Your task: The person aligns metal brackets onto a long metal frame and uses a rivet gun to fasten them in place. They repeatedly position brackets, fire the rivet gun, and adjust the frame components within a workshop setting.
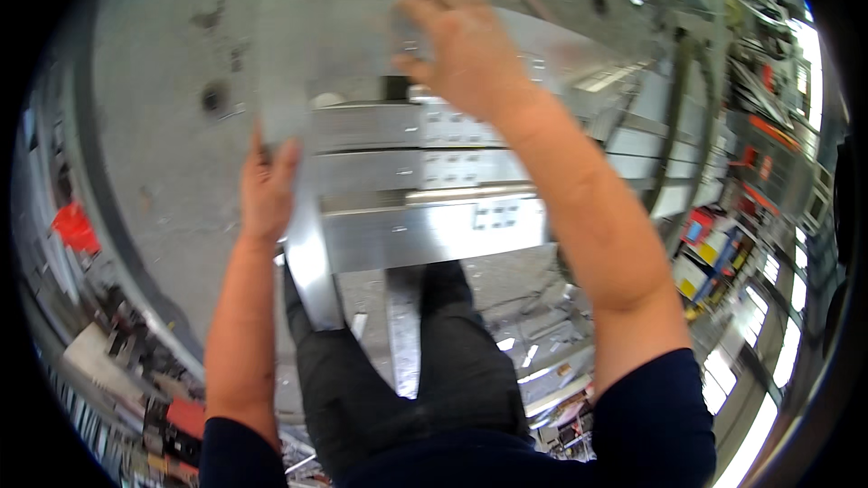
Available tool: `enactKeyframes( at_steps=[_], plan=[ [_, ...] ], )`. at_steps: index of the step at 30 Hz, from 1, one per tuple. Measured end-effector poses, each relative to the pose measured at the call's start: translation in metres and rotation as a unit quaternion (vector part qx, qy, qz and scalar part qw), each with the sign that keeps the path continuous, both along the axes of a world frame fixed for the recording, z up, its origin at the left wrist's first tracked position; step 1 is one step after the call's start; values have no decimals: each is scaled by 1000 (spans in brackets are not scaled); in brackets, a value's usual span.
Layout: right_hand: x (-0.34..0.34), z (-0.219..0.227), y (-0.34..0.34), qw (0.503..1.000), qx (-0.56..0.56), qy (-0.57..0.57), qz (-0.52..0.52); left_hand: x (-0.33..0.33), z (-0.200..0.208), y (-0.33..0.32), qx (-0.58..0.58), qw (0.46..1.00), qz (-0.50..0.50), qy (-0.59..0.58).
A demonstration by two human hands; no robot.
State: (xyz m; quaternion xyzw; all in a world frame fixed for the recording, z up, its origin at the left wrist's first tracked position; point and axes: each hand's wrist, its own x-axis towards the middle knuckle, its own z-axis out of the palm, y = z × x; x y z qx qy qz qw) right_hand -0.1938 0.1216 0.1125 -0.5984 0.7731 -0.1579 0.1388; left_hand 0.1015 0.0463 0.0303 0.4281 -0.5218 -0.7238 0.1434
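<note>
My left hand (267, 188) is closed round the edge of a long, flat silver metal bar (310, 280). The bar runs from between my legs up past the ends of several metal profiles. These profiles (366, 237) lie crosswise in front of me, side by side, with rows of small slots near the middle. Above the farthest one, my right hand (466, 50) is curled with thumb and fingers round a small greyish thing (409, 34). Motion blur hides what it is.
A narrow metal strip (405, 334) stands between my legs. Dark uprights (680, 117) cross the profiles on the right. A red thing (76, 227) lies far left. Carts and clutter with coloured boxes (710, 253) line the right side. Scraps lie on the concrete floor (172, 163).
</note>
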Motion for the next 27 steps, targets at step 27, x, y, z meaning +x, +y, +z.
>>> enactKeyframes(
  at_steps=[27],
  plan=[
    [-15, -19, -14, 995, 83, -45, 31, -10, 16, -1, 42, 998, 13, 47]
  ],
)
